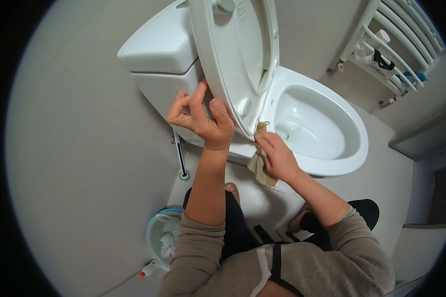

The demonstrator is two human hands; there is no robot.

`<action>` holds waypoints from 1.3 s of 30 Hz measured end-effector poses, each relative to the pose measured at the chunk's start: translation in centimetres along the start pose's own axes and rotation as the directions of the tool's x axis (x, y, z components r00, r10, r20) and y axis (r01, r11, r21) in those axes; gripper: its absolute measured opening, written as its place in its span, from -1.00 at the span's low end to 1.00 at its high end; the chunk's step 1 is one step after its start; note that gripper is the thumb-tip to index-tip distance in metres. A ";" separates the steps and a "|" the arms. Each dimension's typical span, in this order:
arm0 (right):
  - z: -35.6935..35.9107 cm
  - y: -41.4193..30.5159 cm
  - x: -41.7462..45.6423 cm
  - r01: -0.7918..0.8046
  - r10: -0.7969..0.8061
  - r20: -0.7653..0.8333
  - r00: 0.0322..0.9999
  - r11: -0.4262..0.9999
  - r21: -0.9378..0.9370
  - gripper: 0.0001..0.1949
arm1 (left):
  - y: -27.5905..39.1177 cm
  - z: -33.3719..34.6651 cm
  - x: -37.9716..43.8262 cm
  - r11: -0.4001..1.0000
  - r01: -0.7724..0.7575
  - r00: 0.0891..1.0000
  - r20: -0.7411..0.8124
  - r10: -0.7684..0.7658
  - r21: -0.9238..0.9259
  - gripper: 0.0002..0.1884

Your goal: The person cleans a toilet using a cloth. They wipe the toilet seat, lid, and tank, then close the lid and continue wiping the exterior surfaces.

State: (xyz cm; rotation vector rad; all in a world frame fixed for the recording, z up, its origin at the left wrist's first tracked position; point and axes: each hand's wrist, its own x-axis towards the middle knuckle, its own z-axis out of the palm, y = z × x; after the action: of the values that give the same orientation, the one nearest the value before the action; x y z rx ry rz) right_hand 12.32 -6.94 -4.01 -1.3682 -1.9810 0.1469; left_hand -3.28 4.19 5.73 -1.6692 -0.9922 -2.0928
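A white ceramic toilet (319, 163) stands before me, its bowl open and its cistern (160, 55) at the upper left. The raised toilet seat and lid (226, 67) lean towards the cistern. Against the rear face of the lid, my left hand (208, 115) rests with fingers spread and bent; some fingertips are hidden behind the lid's edge. My right hand (277, 154) presses a crumpled olive-beige cloth (260, 167) to the rim beside the seat's hinge end. Part of the cloth hangs down past the bowl's side.
A waste bin (152, 230) with crumpled paper and a red-capped bottle (148, 268) are at the lower left. A water pipe (180, 157) runs beside the cistern. On the upper right wall, a white towel radiator (390, 44) holds several items. My feet are on the tiled floor (282, 204).
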 end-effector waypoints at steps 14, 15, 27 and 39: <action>0.8 -0.2 -3.5 0.042 -0.060 -0.094 0.994 0.982 -0.184 -0.59 | 0.2 0.5 -0.9 0.997 0.046 0.998 0.041 -0.049 0.059 -0.64; -0.1 -0.1 -4.1 0.082 -0.097 -0.071 0.993 0.979 -0.189 -0.58 | 0.3 0.5 -0.7 0.998 0.063 0.998 0.015 -0.063 0.024 -0.64; -14.0 11.5 -21.6 -0.547 0.388 -0.477 0.789 0.796 -0.258 -0.53 | 0.6 0.8 -1.0 0.996 0.066 0.998 -0.011 -0.066 0.057 -0.53; -3.3 7.3 -17.8 -0.518 0.556 -0.791 0.256 0.769 0.374 -0.35 | 17.0 2.9 -12.8 0.856 0.141 0.336 0.837 0.431 -0.498 -0.66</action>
State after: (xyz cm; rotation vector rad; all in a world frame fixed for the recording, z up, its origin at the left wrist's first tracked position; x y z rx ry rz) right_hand 23.27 -19.99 -13.64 -1.5874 -0.5565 -0.1996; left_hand 12.86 -8.61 -0.28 -3.2701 -0.3939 -1.0842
